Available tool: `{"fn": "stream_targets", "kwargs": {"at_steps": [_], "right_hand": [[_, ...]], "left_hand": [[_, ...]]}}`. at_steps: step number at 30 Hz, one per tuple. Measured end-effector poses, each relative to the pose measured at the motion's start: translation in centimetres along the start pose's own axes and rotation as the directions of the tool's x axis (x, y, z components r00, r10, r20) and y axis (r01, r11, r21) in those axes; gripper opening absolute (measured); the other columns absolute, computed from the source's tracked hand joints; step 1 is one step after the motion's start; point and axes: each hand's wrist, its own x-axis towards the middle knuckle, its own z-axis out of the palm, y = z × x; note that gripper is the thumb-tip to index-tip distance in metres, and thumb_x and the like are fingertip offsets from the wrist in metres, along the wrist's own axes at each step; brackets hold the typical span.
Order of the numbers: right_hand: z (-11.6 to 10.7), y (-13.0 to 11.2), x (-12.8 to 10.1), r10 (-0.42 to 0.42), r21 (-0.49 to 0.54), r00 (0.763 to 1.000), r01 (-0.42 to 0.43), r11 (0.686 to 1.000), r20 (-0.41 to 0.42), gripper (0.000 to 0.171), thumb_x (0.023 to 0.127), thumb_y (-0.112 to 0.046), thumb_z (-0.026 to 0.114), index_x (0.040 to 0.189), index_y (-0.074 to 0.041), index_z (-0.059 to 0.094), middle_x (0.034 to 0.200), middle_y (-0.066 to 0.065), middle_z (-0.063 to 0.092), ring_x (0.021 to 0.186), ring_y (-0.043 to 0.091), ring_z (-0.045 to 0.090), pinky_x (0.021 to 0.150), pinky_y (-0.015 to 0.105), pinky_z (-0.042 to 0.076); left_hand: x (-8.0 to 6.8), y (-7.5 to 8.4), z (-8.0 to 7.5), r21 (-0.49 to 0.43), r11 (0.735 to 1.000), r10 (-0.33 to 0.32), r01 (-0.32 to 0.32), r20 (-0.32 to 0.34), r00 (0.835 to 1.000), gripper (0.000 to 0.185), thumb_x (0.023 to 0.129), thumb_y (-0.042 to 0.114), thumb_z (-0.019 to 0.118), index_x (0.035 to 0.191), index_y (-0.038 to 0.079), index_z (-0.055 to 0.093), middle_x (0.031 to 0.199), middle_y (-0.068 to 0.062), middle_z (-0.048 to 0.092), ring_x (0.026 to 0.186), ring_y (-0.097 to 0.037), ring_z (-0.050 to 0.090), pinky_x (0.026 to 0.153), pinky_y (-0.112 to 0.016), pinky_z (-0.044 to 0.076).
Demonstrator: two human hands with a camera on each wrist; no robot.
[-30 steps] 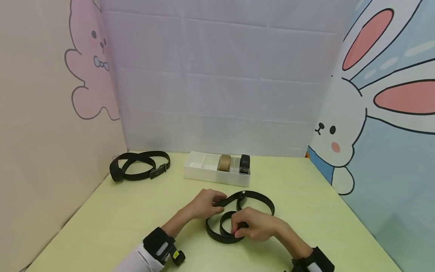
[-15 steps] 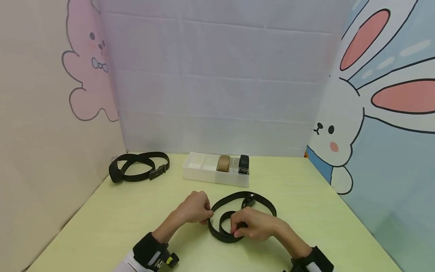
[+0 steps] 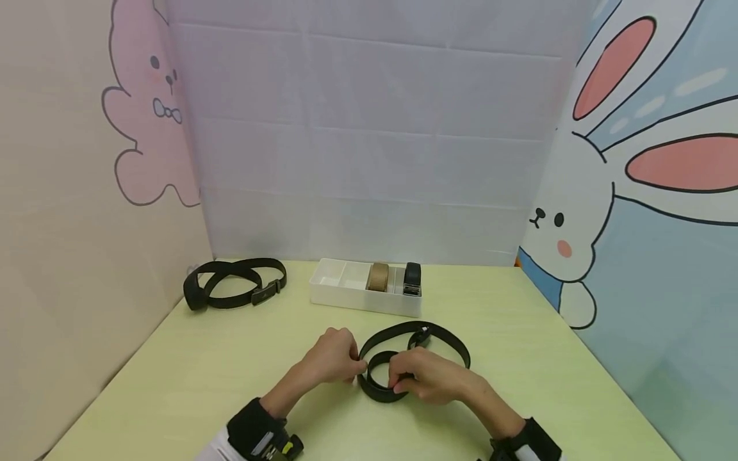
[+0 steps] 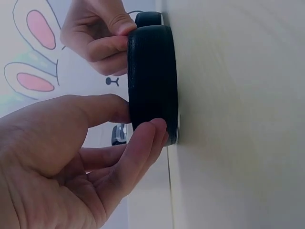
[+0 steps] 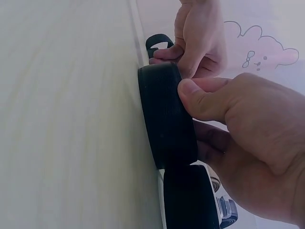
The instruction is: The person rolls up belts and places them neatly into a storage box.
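Gripping belt (image 3: 403, 333), both hands (image 3: 334, 358) mid-table

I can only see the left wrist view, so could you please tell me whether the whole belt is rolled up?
Observer: No. In the head view, the left hand and right hand hold only a small inner coil. The rest of the black belt lies in a loose loop on the table behind them.
Operator: Thank you. Are there any rolled belts nearby?
Observer: Yes. A white tray beyond the hands holds a tan rolled belt and a black rolled belt.
Operator: Are there any other loose belts?
Observer: A second black belt lies unrolled at the table's far left.
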Motion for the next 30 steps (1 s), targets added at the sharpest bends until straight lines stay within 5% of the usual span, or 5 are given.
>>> {"fn": "stream_targets", "kwargs": {"at_steps": [13, 19, 26, 30], "right_hand": [[0.6, -0.1, 0.5, 0.037, -0.040, 0.999, -0.038, 0.998, -0.032, 0.010, 0.102, -0.003, 0.078, 0.099, -0.013, 0.077, 0.098, 0.001, 0.078, 0.091, 0.001, 0.068, 0.089, 0.022, 0.057], [0.5, -0.1, 0.6, 0.037, -0.030, 0.998, -0.038, 0.999, -0.041, 0.012, 0.102, -0.002, 0.078, 0.099, -0.013, 0.077, 0.098, 0.001, 0.079, 0.092, 0.003, 0.070, 0.089, 0.023, 0.058], [0.6, 0.3, 0.5, 0.008, -0.032, 0.998, -0.010, 0.999, -0.065, 0.014, 0.100, 0.002, 0.080, 0.100, -0.012, 0.079, 0.100, 0.000, 0.080, 0.093, 0.006, 0.074, 0.088, 0.022, 0.059], [0.7, 0.7, 0.5, 0.027, -0.035, 0.997, -0.030, 0.999, -0.077, 0.013, 0.100, 0.003, 0.079, 0.102, -0.011, 0.079, 0.102, 0.000, 0.079, 0.093, 0.006, 0.073, 0.087, 0.021, 0.059]], "left_hand": [[0.3, -0.7, -0.5, 0.018, 0.999, 0.033, -0.033, -0.014, 0.999, 0.035, 0.092, 0.004, 0.080, 0.058, 0.011, 0.074, 0.048, 0.009, 0.061, 0.042, -0.003, 0.050, 0.046, -0.024, 0.035], [1.0, -0.7, 0.0, 0.024, 0.989, 0.150, -0.149, -0.047, 0.988, 0.026, 0.095, 0.001, 0.077, 0.071, 0.008, 0.080, 0.056, 0.009, 0.062, 0.050, -0.001, 0.047, 0.051, -0.020, 0.037], [1.1, -0.1, 0.2, 0.043, 0.952, 0.307, -0.305, -0.060, 0.950, 0.009, 0.099, 0.001, 0.080, 0.099, 0.002, 0.088, 0.090, -0.005, 0.085, 0.078, -0.006, 0.074, 0.070, -0.020, 0.057], [0.9, 0.8, 0.1, 0.103, 0.881, 0.461, -0.462, 0.036, 0.887, 0.008, 0.101, 0.008, 0.082, 0.100, 0.009, 0.090, 0.102, -0.002, 0.084, 0.096, -0.009, 0.077, 0.084, -0.021, 0.060]]}}
